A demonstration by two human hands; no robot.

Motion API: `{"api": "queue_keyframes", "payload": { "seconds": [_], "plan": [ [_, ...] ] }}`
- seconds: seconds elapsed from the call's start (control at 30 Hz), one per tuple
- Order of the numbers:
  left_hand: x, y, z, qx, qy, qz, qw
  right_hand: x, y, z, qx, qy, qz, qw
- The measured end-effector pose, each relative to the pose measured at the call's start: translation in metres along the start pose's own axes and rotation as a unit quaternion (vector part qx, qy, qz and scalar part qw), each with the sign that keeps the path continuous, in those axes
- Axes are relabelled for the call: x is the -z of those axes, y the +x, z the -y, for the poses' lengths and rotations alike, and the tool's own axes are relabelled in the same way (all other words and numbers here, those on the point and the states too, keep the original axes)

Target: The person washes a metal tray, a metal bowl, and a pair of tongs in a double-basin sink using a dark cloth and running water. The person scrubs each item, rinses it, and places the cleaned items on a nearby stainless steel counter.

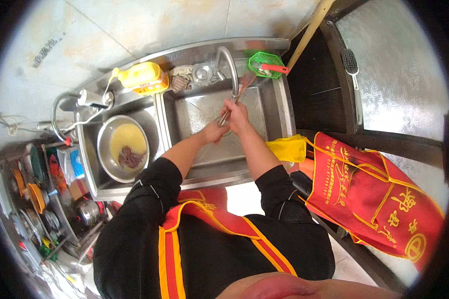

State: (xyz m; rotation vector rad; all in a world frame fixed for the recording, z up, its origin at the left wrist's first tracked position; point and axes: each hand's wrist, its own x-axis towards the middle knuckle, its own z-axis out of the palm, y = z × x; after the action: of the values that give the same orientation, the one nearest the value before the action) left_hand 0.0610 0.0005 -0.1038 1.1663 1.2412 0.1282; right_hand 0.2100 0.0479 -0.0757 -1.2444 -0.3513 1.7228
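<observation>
Under the arched metal faucet [230,67], my right hand [239,115] grips a long-handled utensil [242,89] with a blurred, reddish head pointing to the back of the right sink basin [202,108]. My left hand [212,132] is closed about the lower metal end of that utensil, close beside my right hand. Fingers hide part of the handle, and the exact kind of utensil is unclear. In the left basin [153,116] sits a steel bowl [101,149] of yellowish liquid, with a dark reddish-brown clump [131,157] at its near side.
A yellow jug with a pump [149,78], a cloth [180,83] and a green basket [258,59] with a red-handled tool [275,68] line the back ledge. A yellow cloth [288,148] and a red apron [359,179] hang at right. Crowded shelves [60,202] stand left.
</observation>
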Motion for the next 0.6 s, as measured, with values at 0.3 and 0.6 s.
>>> {"api": "queue_keyframes", "payload": {
  "seconds": [0.3, 0.6],
  "plan": [
    [0.010, -0.041, 0.070, -0.016, 0.214, -0.173, 0.961, -0.024, -0.034, -0.032, 0.011, -0.019, -0.017, 1.000],
    [0.004, -0.026, 0.045, 0.019, -0.009, -0.088, 0.996, -0.029, -0.016, -0.014, 0.146, -0.061, -0.040, 0.987]
  ]
}}
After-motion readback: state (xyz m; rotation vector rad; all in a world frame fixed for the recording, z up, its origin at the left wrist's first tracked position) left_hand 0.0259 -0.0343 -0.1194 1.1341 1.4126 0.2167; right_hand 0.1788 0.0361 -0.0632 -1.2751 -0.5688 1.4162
